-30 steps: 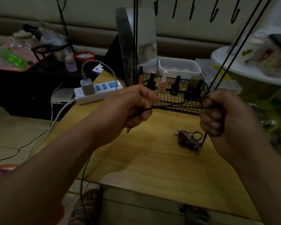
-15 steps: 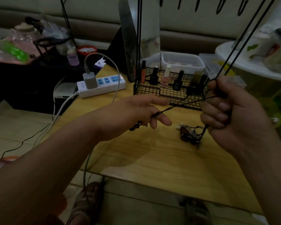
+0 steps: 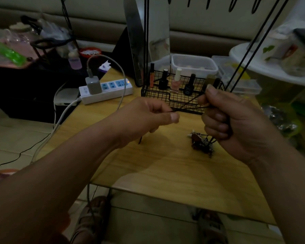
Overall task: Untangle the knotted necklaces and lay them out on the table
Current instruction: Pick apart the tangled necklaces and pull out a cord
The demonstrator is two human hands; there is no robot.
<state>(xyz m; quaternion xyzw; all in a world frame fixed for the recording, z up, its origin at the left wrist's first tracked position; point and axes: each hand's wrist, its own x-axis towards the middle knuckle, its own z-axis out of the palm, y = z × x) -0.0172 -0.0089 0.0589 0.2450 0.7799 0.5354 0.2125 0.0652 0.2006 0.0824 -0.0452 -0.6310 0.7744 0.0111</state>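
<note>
Thin black necklace cords (image 3: 188, 105) stretch between my two hands above the wooden table (image 3: 165, 166). My left hand (image 3: 148, 117) pinches one cord end between thumb and forefinger, and a loose end hangs below it. My right hand (image 3: 225, 117) is curled round the other cords, held a little higher. From that fist the cords drop to a knotted clump of pendants and beads (image 3: 202, 143) lying on the table just left of my right wrist.
A black wire basket (image 3: 158, 95) with nail polish bottles stands right behind my hands, under a black stand's rods (image 3: 245, 57). A white power strip (image 3: 106, 90) with a charger and cable lies at the back left. A mirror (image 3: 148, 37) leans behind. The table's front edge is near my feet.
My left hand has risen and closed from loosely spread fingers into a pinch on the cord, closer to my right hand. My right hand has stayed about where it was, still gripping the cords.
</note>
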